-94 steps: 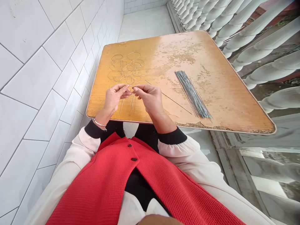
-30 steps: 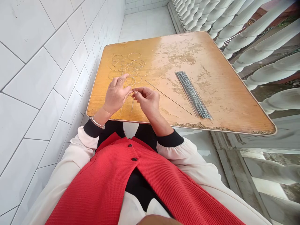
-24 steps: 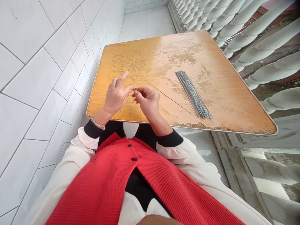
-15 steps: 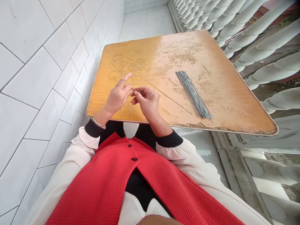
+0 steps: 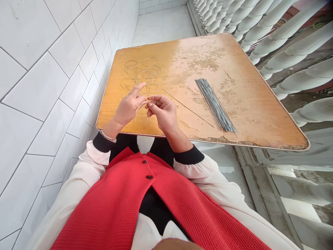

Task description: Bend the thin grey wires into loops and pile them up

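The right hand (image 5: 162, 113) pinches a thin wire (image 5: 147, 118) between thumb and forefinger, its other fingers curled under. The left hand (image 5: 129, 107) is half open, its forefinger raised toward 1 o'clock and its other fingertips meeting the right hand's pinch at its 3 o'clock side. Whether it grips the wire there cannot be told: the fingers hide the spot, and the wire is faint against the wood. Wire ends run toward 6 o'clock beneath both hands, too thin to count surely. At 11 to 12 o'clock from the hands lie loose wire rings (image 5: 142, 74), overlapping in a tangle, the nearest just beside the raised forefinger. At 2 o'clock from the right hand a single straight wire (image 5: 187, 107) lies apart from it, and further out at 3 o'clock a bundle of dark straight wires (image 5: 215, 106) rests on the worn orange bench (image 5: 249, 114).
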`<action>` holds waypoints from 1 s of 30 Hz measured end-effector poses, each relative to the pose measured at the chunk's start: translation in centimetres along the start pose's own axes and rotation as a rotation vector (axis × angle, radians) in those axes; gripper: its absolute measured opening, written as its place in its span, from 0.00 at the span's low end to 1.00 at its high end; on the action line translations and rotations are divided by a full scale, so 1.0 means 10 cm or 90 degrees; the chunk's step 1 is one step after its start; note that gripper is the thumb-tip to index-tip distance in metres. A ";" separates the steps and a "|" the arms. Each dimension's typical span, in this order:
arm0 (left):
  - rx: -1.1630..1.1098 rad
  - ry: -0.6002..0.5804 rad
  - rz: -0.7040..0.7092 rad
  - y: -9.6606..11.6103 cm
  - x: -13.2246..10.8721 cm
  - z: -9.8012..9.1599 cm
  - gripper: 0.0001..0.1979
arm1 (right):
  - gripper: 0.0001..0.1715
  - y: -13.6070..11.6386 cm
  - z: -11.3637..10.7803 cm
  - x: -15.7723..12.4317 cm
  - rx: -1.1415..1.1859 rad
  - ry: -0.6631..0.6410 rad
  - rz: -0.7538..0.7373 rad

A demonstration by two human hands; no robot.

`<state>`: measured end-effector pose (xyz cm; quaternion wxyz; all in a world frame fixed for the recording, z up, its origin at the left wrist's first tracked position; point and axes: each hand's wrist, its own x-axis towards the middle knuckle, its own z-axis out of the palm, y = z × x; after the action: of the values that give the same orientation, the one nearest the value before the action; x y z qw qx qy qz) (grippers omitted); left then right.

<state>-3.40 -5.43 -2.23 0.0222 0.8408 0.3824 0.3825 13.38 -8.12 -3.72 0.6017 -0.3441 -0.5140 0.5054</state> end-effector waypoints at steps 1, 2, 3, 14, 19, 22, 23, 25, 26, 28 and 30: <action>-0.001 0.004 0.001 -0.01 -0.01 0.01 0.14 | 0.16 0.00 0.00 0.00 0.000 -0.006 -0.003; -0.001 0.008 0.002 -0.01 -0.01 0.02 0.14 | 0.16 0.00 -0.01 0.00 -0.001 -0.008 -0.005; 0.000 0.012 0.004 -0.02 -0.02 0.03 0.14 | 0.16 0.00 -0.01 0.00 -0.002 -0.008 -0.005; 0.047 -0.014 0.002 0.12 0.02 -0.06 0.15 | 0.12 -0.02 0.03 0.00 -0.002 0.002 -0.001; 0.070 -0.013 -0.003 0.18 0.03 -0.06 0.12 | 0.12 -0.03 0.03 0.01 -0.014 -0.005 -0.001; 0.085 0.010 -0.007 0.16 0.01 -0.02 0.10 | 0.13 -0.04 0.01 0.01 -0.022 -0.003 0.000; 0.089 0.028 -0.010 0.15 -0.01 -0.01 0.10 | 0.13 -0.04 0.00 0.01 -0.023 -0.001 0.004; 0.097 0.076 -0.019 0.13 -0.05 0.03 0.12 | 0.13 -0.05 -0.01 0.01 -0.025 0.000 0.016; 0.103 0.101 -0.026 0.13 -0.07 0.05 0.13 | 0.13 -0.05 -0.02 0.02 -0.026 -0.001 0.022; 0.112 0.137 -0.043 0.13 -0.12 0.08 0.14 | 0.13 -0.06 -0.04 0.02 -0.026 -0.004 0.029; 0.122 0.148 -0.052 0.16 -0.15 0.10 0.15 | 0.14 -0.06 -0.04 0.03 -0.025 -0.011 0.029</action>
<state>-2.40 -7.26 -3.33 -0.0868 0.7727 0.4513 0.4379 13.94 -7.98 -3.20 0.5785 -0.3628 -0.5209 0.5122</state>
